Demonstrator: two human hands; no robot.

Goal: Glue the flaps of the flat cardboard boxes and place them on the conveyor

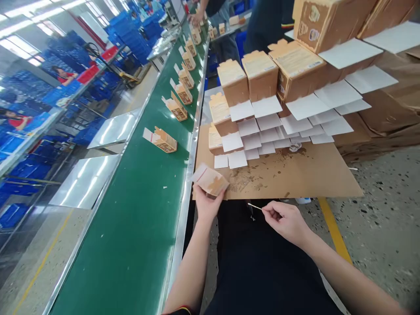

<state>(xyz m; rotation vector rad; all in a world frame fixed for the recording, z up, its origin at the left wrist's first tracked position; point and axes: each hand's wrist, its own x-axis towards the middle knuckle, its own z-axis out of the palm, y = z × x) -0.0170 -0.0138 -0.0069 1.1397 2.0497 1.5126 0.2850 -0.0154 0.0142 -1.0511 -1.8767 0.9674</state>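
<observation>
My left hand (pixel 206 203) is wrapped round a small brown and white carton (pixel 211 180), tilted at the left front corner of a cardboard sheet (pixel 295 175). The carton's flap is up on its left side. In my right hand (pixel 285 221), thumb and fingers pinch a cotton swab (pixel 254 206), its white tip pointing left toward the carton but apart from it. Beyond both hands rise stacked brown cartons (pixel 261 76) with white flaps hanging toward me. A small clear round object (pixel 295 147) lies on the sheet, which has dark wet spots.
Left of me runs a green conveyor belt (pixel 131 218) with a metal edge, carrying a row of open cartons (pixel 166 141). Another person's hand (pixel 197 18) is at its far end. Blue crates (pixel 131 30) and other workers are across the aisle.
</observation>
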